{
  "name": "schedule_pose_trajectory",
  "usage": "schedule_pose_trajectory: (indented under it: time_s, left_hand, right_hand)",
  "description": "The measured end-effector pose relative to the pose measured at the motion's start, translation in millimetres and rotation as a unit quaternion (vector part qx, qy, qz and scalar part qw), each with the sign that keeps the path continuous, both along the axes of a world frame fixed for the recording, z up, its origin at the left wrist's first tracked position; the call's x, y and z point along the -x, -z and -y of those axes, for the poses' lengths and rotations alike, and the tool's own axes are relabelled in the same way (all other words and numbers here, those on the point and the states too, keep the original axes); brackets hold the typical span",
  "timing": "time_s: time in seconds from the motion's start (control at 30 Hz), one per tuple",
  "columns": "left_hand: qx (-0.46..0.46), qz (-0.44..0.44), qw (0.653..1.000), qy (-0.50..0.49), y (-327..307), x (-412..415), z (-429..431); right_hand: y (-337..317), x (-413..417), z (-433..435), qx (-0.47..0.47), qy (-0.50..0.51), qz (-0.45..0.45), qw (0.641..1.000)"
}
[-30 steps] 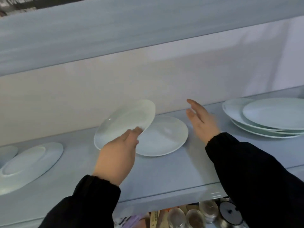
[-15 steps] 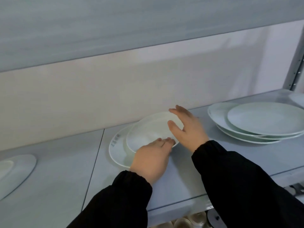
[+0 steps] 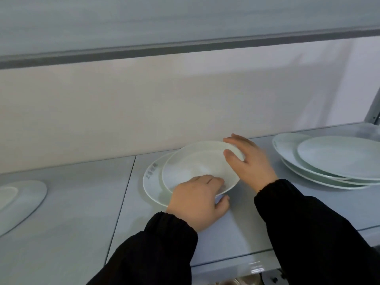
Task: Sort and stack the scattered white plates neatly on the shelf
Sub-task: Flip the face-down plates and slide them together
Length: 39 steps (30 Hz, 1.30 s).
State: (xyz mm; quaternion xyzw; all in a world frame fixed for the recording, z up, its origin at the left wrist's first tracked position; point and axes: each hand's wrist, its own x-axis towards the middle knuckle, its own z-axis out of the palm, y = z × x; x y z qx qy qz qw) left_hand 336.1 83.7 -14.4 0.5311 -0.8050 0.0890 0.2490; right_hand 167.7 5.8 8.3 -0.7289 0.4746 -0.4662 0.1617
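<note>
A small white plate point(image 3: 197, 163) lies on top of a second white plate point(image 3: 153, 183) in the middle of the grey shelf point(image 3: 67, 212), shifted a little to the right of it. My left hand point(image 3: 197, 200) grips the top plate's near rim, thumb under the edge. My right hand point(image 3: 248, 161) rests with spread fingers against that plate's right rim. A stack of larger white plates point(image 3: 337, 161) sits at the right. Another white plate point(image 3: 22, 200) lies at the far left, partly cut off.
The shelf above point(image 3: 185, 27) hangs low over the work area. A pale back wall point(image 3: 164, 103) closes the rear. A metal upright point(image 3: 373, 112) stands at the right. Objects on a lower level show dimly under the shelf's front edge.
My left hand carried the tilted small plate down and laid it on the flat plate. My right hand moved in to its right rim. The view shifted right.
</note>
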Motion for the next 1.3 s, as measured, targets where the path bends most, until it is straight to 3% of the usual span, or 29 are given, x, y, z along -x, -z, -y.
schedule_pose_trajectory:
  time_s: [0.3,0.4,0.53,0.8,1.03,1.3]
  left_hand:
    - [-0.005,-0.041,0.998,-0.039,-5.4,-9.2,-4.1]
    - [-0.021,-0.091,0.993,-0.071,-7.2,-23.0,-6.7]
    - [-0.017,-0.161,0.976,-0.147,-10.2,-58.6,-20.6]
    - [-0.012,-0.206,0.929,-0.306,-8.0,-144.4,-57.9]
    - [-0.022,-0.152,0.919,-0.363,-2.3,-219.7,-95.3]
    - [0.014,-0.044,0.928,-0.371,5.7,-319.9,-123.6]
  right_hand:
    - [-0.9,-2.3,-7.4,-0.007,-0.023,-0.032,0.999]
    - [-1.8,-4.5,-13.2,0.018,-0.035,-0.067,0.997]
    - [-3.1,-9.0,-18.8,0.054,-0.054,-0.097,0.992]
    - [-4.0,-15.2,-31.4,0.06,-0.115,-0.144,0.981]
    - [2.1,-38.1,-42.3,0.084,-0.136,-0.153,0.975]
    - [10.1,-146.0,-87.3,0.121,-0.193,-0.169,0.959]
